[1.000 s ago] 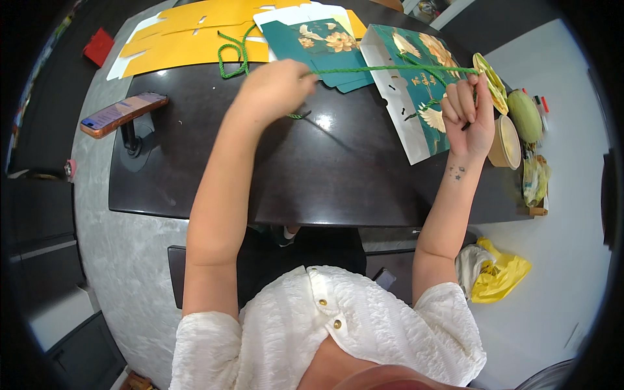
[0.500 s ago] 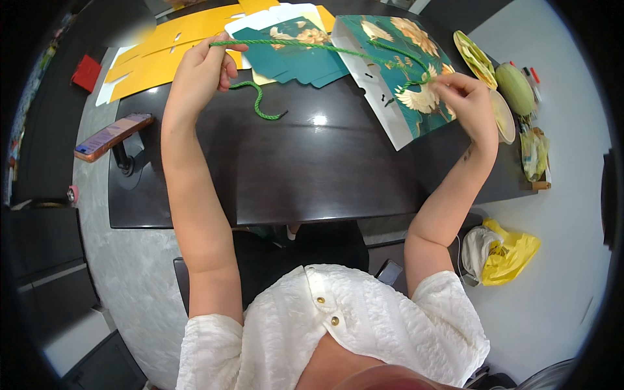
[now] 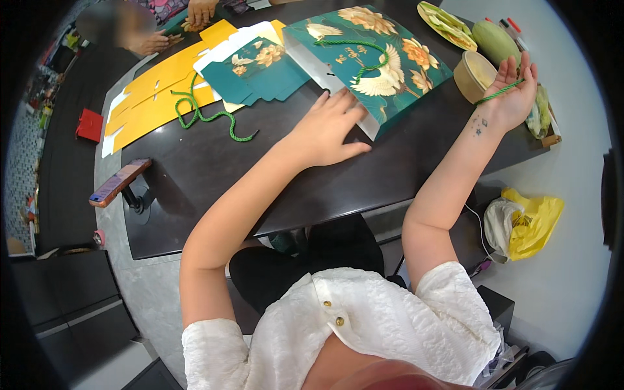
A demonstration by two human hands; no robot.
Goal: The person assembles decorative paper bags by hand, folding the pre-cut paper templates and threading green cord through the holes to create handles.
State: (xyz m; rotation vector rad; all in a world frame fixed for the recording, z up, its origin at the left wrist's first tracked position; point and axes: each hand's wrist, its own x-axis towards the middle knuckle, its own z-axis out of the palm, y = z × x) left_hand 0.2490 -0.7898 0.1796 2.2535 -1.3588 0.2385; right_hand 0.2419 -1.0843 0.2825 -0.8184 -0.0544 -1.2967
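Observation:
A dark teal paper gift bag [image 3: 413, 58] with cranes and orange flowers lies flat at the far right of the table, its pale side panel facing me. A green cord [image 3: 380, 51] loops over its front. My left hand [image 3: 328, 130] is spread palm down, fingertips at the pale panel, holding nothing. Beyond the bag's right edge my right hand [image 3: 512, 97] is raised and turned palm up. A piece of green cord [image 3: 499, 92] crosses its palm, its upper end at the fingers. Another green cord [image 3: 224, 117] lies curled on the yellow sheets and table at left.
Flat yellow card sheets [image 3: 156, 81] and a folded teal piece [image 3: 250, 75] lie at the far left. Another person's hand [image 3: 153, 44] is beyond them. A phone on a stand [image 3: 120, 182] is at left. A beige bowl [image 3: 473, 75], green melon [image 3: 495, 42] and plate [image 3: 426, 10] stand at right.
My left hand has let go of the cord and come down to the bag's panel. My right hand has moved right and turned palm up with cord. Another person's hands have come into view.

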